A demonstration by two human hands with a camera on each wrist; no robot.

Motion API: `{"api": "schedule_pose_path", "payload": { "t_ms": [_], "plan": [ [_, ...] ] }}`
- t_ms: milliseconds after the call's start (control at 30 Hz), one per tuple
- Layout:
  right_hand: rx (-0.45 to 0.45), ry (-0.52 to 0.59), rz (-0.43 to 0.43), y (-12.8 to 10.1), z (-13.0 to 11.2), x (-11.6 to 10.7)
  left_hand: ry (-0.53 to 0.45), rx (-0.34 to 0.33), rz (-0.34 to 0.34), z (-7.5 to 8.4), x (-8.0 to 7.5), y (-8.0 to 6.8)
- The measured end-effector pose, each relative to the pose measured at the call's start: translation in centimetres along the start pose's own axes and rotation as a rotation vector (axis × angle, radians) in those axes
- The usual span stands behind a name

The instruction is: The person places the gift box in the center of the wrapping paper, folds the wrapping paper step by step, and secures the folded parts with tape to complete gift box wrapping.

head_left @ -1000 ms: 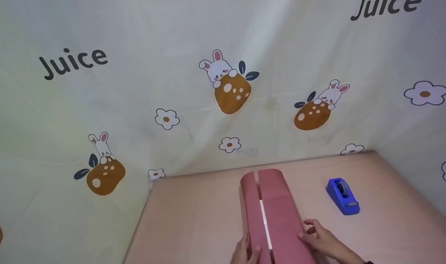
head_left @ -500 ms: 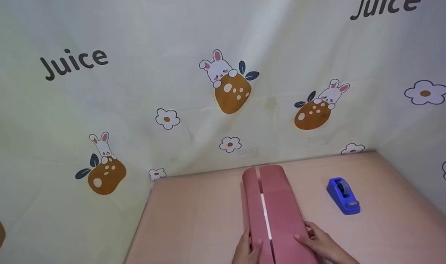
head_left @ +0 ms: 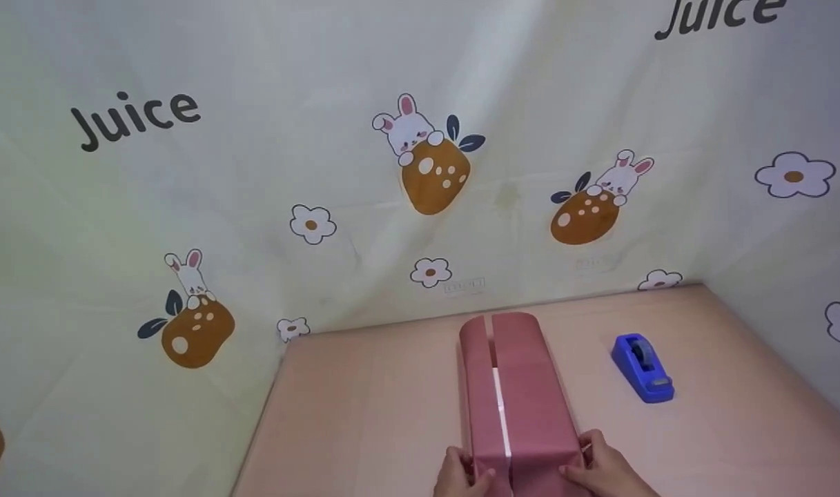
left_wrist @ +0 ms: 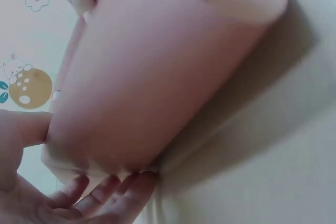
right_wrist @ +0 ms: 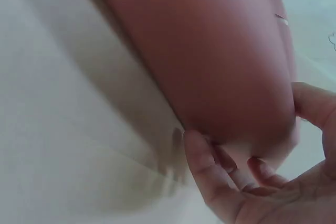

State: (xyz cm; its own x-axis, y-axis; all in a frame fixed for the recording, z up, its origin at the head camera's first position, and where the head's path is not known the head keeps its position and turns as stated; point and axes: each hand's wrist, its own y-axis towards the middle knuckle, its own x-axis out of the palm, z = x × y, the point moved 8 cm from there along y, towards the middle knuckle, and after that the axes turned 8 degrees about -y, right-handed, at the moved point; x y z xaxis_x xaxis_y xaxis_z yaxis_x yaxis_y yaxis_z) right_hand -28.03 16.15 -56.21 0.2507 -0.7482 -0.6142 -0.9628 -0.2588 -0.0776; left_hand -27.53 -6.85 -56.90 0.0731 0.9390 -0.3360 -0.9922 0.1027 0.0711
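A long pink paper sheet [head_left: 533, 393], its two side edges folded over the top, lies on the table. A narrow lengthwise gap between the edges shows a white strip [head_left: 500, 414] of something inside. At the near end's left side my left hand [head_left: 459, 476] pinches the paper, thumb on top. Opposite it, my right hand [head_left: 607, 468] grips the right side likewise. The paper dents and creases between the thumbs. In the left wrist view, the curled fingers [left_wrist: 131, 195] press the paper's end; the right wrist view shows right-hand fingers [right_wrist: 202, 166] tucked against it too.
A blue tape dispenser [head_left: 644, 369] with a roll of tape stands to the right of the paper. The pale pink tabletop [head_left: 364, 407] meets a printed curtain [head_left: 350, 138] with rabbits, fruit and flowers at the back and sides.
Both hands have slid slightly toward the near end. The gap between the paper edges has narrowed since a second ago, and the near end now looks bent and creased.
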Motion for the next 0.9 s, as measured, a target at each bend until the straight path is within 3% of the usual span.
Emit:
{"api": "schedule_pose_path", "payload": {
  "t_ms": [233, 333, 467, 633, 733, 900],
  "plan": [
    [0.214, -0.305, 0.050, -0.8, 0.2, 0.4, 0.292, 0.013, 0.165, 0.6, -0.3, -0.6],
    [0.227, -0.403, 0.050, -1.2, -0.4, 0.6, 0.376, 0.038, 0.209, 1.3, -0.3, -1.0],
    [0.196, -0.492, 0.070, -1.6, -1.3, 0.8, 0.417, 0.041, 0.230, 2.1, 0.0, -1.4],
    [0.176, -0.583, 0.097, -2.0, -2.1, 1.0, 0.389, 0.047, 0.258, 2.5, 0.3, -2.1],
    [0.145, -0.572, 0.095, -2.5, -2.5, 1.2, 0.358, 0.161, 0.302, 2.9, 0.5, -2.5],
    [0.058, -0.535, 0.131, -3.2, -3.4, 1.2, 0.373, 0.498, 0.361, 3.7, 0.8, -3.5]
  ]
}}
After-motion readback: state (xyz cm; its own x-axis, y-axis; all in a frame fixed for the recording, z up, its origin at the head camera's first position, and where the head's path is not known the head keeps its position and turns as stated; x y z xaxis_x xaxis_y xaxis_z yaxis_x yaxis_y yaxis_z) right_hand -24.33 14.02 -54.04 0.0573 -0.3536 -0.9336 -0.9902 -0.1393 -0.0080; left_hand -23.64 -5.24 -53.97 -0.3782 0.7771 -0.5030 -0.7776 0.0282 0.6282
